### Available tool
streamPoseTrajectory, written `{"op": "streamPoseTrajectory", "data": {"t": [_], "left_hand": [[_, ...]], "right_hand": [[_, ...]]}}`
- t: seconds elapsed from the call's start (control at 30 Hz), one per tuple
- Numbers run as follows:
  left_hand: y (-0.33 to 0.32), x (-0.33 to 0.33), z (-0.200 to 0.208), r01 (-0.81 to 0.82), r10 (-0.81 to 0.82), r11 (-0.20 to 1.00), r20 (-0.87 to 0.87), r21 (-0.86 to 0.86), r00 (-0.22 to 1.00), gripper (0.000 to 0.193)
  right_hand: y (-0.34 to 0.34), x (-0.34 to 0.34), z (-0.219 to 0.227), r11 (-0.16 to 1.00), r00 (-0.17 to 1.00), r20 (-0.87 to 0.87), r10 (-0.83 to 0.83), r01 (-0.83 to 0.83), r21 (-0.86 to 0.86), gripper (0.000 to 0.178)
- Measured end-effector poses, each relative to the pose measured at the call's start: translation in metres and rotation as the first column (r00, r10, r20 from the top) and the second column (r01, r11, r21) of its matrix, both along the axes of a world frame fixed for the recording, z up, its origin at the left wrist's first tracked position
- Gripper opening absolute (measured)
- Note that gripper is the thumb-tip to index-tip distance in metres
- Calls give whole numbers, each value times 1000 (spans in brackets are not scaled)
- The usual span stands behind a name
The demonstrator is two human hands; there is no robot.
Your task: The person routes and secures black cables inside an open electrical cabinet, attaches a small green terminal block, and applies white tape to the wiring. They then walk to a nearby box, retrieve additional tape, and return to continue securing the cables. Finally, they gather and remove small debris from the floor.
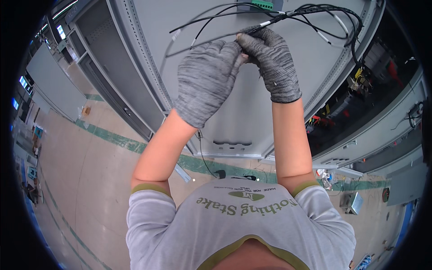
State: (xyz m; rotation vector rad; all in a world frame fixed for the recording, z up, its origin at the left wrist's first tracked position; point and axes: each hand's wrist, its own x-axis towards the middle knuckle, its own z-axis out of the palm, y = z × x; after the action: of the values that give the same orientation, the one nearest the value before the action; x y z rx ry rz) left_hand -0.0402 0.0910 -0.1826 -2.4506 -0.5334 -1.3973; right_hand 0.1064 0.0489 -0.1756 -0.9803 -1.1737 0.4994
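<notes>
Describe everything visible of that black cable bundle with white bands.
This black, plastic-looking cable bundle has white bands. Gathered at upper right, it curves down by a perforated grey metal rail; loose wire ends fan leftward. The grey-gloved right hand grips it; whether the grey-gloved left hand does too is unclear.

The gloved left hand (207,83) shows mainly its back, so most of its fingers are hidden. What lies between it and the gloved right hand (275,60), below the black cable bundle (282,16), is too small to tell. The top edge crops the green terminal block (262,5).
</notes>
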Motion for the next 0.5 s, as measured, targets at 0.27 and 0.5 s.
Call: {"op": "streamPoseTrajectory", "data": {"t": [0.27, 0.5], "left_hand": [[22, 7, -32, 660, -270, 446, 613, -604, 743, 13], [35, -8, -19, 703, -374, 46, 640, -710, 671, 15]], "right_hand": [[-3, 2, -4, 1000, 990, 137, 6, -3, -15, 18], [0, 8, -14, 999, 985, 163, 49, -48, -9, 17]]}}
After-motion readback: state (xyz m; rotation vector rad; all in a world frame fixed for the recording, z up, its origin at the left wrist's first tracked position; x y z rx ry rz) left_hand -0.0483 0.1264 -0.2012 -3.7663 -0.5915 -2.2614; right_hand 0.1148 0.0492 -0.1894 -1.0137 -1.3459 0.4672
